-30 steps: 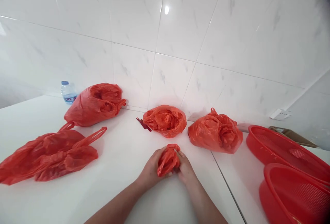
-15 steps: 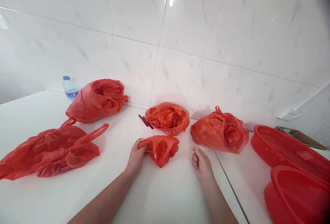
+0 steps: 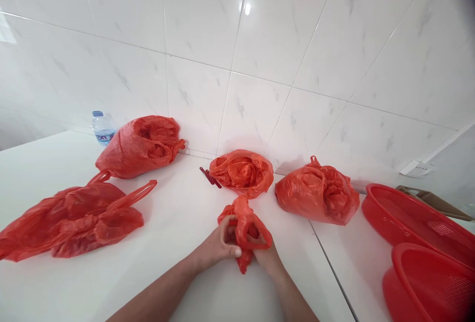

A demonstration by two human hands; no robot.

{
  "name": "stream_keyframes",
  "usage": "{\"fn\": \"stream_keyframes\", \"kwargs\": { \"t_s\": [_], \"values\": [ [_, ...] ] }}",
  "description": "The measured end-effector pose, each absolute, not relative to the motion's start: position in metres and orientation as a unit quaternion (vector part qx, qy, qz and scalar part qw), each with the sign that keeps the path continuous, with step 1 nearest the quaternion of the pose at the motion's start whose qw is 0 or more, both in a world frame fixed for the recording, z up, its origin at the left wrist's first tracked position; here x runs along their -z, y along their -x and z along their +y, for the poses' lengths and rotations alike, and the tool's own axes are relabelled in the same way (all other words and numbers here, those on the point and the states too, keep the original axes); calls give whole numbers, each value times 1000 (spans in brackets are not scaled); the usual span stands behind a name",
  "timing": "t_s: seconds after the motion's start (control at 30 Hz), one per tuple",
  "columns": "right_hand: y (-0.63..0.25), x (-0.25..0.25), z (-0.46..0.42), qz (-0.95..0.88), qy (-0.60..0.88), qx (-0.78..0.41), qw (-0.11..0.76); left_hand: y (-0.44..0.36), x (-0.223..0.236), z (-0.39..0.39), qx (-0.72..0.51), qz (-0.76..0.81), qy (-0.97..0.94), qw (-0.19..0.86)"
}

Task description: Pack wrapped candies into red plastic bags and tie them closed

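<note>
A small red plastic bag (image 3: 243, 225) is between my two hands, just above the white table. My left hand (image 3: 221, 243) curls round its left side, thumb at the front. On the other side my right hand (image 3: 265, 253) is closed on the bag, its fingers mostly covered by the red plastic and a handle loop. Right behind stands an open red plastic bag (image 3: 243, 171) stuffed with crumpled red plastic. Next to that bag lies a dark red, slim tool (image 3: 210, 177), its kind unclear.
Full red bags lie at the back left (image 3: 139, 146) and back right (image 3: 317, 193). A flatter red bag (image 3: 85, 218) is at left. A water bottle (image 3: 103, 129) stands by the wall. Red plastic baskets (image 3: 403, 257) are at right, past a seam in the table (image 3: 330, 262).
My right hand has moved left from the bare table onto the small bag. My left hand has shifted right with it, and the bag is now bunched upright between both.
</note>
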State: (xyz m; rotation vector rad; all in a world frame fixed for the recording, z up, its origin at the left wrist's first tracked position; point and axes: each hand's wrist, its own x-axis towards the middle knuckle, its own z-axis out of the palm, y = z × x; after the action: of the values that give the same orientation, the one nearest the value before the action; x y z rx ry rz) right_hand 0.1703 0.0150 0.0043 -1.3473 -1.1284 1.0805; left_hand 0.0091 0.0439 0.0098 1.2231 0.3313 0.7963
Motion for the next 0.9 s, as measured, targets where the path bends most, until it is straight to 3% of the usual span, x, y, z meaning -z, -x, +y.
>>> {"fn": "stream_keyframes", "kwargs": {
  "t_s": [0.13, 0.27, 0.4, 0.67, 0.8, 0.9],
  "values": [
    [-178, -1, 12, -486, 578, -405, 516, -12, 1, 48, -451, 270, -507, 683],
    [-212, 3, 13, -451, 595, -387, 541, 0, 6, 69, -496, 275, -329, 755],
    [-249, 7, 12, -381, 624, -361, 579, 18, 3, 88, -543, 289, -210, 759],
    [-245, -26, -7, -320, 711, -147, 609, 19, 4, 85, -510, 248, -253, 784],
    [-208, -46, -26, -386, 688, -26, 614, 19, 4, 84, -487, 223, -301, 789],
    [-179, -47, -34, -481, 634, -3, 606, 19, 3, 83, -477, 210, -319, 792]
  ]
}}
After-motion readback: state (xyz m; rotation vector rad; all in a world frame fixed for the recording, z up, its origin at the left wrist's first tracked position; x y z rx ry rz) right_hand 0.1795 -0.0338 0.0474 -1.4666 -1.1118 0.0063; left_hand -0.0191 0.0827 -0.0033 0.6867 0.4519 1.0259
